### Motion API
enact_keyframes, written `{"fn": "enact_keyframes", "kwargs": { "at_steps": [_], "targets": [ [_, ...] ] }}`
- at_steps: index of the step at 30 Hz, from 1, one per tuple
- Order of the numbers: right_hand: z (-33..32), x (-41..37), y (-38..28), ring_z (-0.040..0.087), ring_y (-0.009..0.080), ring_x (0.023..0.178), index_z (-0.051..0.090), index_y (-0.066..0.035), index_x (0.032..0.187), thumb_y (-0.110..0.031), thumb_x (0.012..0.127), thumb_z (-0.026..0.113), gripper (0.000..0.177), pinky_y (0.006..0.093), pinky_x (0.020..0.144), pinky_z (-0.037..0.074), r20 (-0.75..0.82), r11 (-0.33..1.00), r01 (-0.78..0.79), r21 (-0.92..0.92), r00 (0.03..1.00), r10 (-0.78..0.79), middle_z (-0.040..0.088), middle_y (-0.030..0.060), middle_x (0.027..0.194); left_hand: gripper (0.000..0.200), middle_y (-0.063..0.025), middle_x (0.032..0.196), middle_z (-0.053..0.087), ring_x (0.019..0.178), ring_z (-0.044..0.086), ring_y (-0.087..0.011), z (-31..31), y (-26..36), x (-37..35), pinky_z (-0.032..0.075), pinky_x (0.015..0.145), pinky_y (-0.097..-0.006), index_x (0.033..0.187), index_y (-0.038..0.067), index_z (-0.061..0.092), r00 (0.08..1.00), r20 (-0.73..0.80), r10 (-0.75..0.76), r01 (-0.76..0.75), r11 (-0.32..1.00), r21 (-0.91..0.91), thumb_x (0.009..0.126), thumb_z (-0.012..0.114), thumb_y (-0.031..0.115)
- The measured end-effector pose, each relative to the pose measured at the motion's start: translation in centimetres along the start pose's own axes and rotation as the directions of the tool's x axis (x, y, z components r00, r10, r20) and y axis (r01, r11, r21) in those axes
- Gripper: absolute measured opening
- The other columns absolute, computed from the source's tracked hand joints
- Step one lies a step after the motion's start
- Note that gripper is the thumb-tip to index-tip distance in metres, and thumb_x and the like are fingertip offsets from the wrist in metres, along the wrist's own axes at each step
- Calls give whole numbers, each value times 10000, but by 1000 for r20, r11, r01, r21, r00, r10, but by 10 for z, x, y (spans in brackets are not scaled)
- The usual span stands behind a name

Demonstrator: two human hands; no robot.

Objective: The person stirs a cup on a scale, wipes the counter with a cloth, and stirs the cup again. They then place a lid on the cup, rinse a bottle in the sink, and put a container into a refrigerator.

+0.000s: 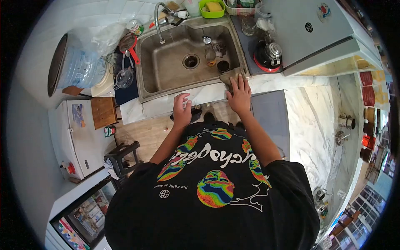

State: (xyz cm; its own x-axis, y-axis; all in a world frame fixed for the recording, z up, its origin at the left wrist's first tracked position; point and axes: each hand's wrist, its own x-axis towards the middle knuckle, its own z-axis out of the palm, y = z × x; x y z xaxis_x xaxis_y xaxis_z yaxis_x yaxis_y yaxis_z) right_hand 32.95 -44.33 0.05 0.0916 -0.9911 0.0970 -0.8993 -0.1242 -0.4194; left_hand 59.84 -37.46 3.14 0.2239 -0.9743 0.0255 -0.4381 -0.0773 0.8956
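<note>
My right hand (239,93) is on a brownish-grey cloth (227,78) at the front right corner of the sink, with the cloth bunched under its fingers and beside its thumb. My left hand (182,106) hovers by the counter's front edge, its fingers loosely bent and apart with nothing in them. Ahead of both hands lies the steel sink (166,75), its drain (191,61) uncovered. In its right side are a dark cup (223,66) and a glass bottle-like vessel (210,54). Above the basin curves the faucet (156,18).
A glass pot with a dark base (268,56) stands right of the sink, near a drinking glass (248,27). Left are a red-handled strainer (129,43) and a large water bottle (81,66). Behind sits a green sponge holder (211,12). A black stool (123,156) stands lower left.
</note>
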Motion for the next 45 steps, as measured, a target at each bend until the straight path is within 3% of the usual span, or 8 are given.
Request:
{"fn": "enact_keyframes", "kwargs": {
  "at_steps": [5, 12, 16, 22, 25, 31, 37, 45],
  "targets": [
    [-4, -2, -4, 307, 456, 1528, 475, -215, 1562, -385, 923, 734, 710, 627, 1199, 288, -30, 1000, -3, -1, 1000, 3, 342, 182, 1671, 299, -106, 1294, 584, 1123, 617, -226, -1, -16, 5, 531, 929, -379, 1291, 74, 640, 991, 123, 46, -49, 998, 27, 994, 620, 92],
    [-6, -35, 13, 307, 455, 1529, 464, -135, 1561, -441, 954, 708, 722, 659, 1195, 257, -185, 980, -179, 86, 964, 192, 362, 227, 1646, 320, -143, 1274, 599, 1082, 621, -284, 9, -1, 17, 513, 958, -396, 1245, 72, 645, 976, 198, 93, -89, 996, -30, 927, 668, 48],
    [-15, -79, 31, 362, 454, 1498, 492, -123, 1531, -352, 978, 710, 638, 575, 1207, 299, -218, 965, -247, 92, 940, 261, 393, 237, 1628, 313, -143, 1266, 598, 1091, 617, -285, 16, 6, 13, 514, 961, -397, 1231, 62, 644, 968, 226, 106, -104, 994, -20, 920, 678, 48],
    [-27, -166, 65, 453, 496, 1411, 544, -72, 1470, -309, 981, 719, 571, 554, 1150, 399, -276, 887, -368, 279, 854, 441, 448, 291, 1559, 310, -145, 1265, 600, 1102, 609, -290, 48, 24, -6, 510, 979, -396, 1229, 40, 645, 919, 298, 257, -237, 966, -102, 923, 685, 60],
    [-43, -220, 79, 455, 489, 1410, 575, -55, 1434, -309, 988, 712, 531, 533, 1154, 406, -237, 861, -436, 263, 836, 496, 449, 296, 1556, 307, -147, 1266, 603, 1106, 608, -291, 67, 39, -33, 507, 985, -390, 1229, 35, 650, 886, 359, 293, -267, 956, -121, 926, 686, 66],
    [-78, -339, 85, 515, 454, 1362, 599, -42, 1394, -299, 1003, 686, 476, 501, 1138, 428, -304, 713, -578, 396, 651, 696, 528, 277, 1493, 306, -141, 1267, 605, 1089, 614, -271, 112, 65, -103, 508, 980, -382, 1227, 37, 655, 768, 538, 347, -316, 936, -153, 928, 699, 91],
    [-96, -461, 84, 617, 416, 1263, 602, -37, 1389, -288, 1012, 674, 459, 474, 1067, 490, -256, 484, -674, 558, 414, 873, 633, 229, 1396, 308, -93, 1303, 590, 1114, 625, -219, 158, 83, -184, 541, 912, -365, 1270, 79, 657, 602, 697, 390, -358, 912, -201, 966, 685, 120],
    [-119, -564, 61, 692, 281, 1190, 608, -14, 1388, -221, 1036, 647, 411, 393, 1033, 526, -210, 254, -516, 818, 144, 967, 699, 219, 1304, 315, -99, 1289, 595, 1075, 621, -248, 202, 98, -274, 533, 898, -388, 1244, 89, 661, 405, 815, 415, -328, 898, -294, 936, 711, 131]
  ]
}}
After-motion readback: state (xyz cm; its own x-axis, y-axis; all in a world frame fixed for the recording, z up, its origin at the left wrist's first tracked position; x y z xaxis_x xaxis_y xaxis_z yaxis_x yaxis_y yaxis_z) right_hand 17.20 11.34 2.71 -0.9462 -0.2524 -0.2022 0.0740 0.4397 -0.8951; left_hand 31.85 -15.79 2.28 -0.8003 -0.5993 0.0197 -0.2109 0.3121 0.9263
